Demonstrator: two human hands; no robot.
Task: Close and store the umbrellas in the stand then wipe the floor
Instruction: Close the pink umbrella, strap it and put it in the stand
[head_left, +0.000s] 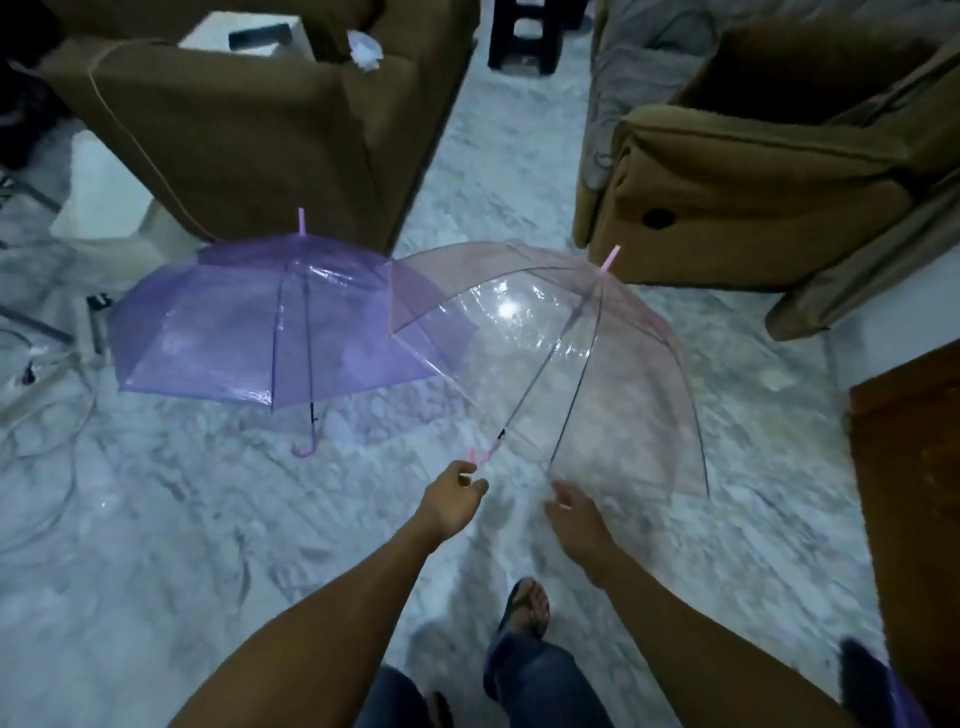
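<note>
Left hand (457, 493) pinches the pink hooked handle (480, 457) of the open clear pink-tinted plastic umbrella (561, 353) on the marble floor (208, 519); right hand (574, 512) hovers loose-fingered, holding nothing. Looks light, with flimsy ribs and a slick canopy, so I'd grab the handle and shaft. The open purple see-through umbrella (249, 322) sits beside it.

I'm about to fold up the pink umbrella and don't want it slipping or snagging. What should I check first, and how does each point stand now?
1. Left hand has the pink umbrella's handle: ok, fingers pinch the hook's end.
2. Right hand ready for the slider: not ok, it hovers open below the canopy rim, holding nothing.
3. Canopy free of the purple umbrella: cannot tell, the two overlap in view.
4. Canopy free of the right armchair: cannot tell, its tip sits close to the chair's front.
5. Purple umbrella dealt with: not ok, open on the floor.
6. Stand in sight: not ok, none visible.
</note>
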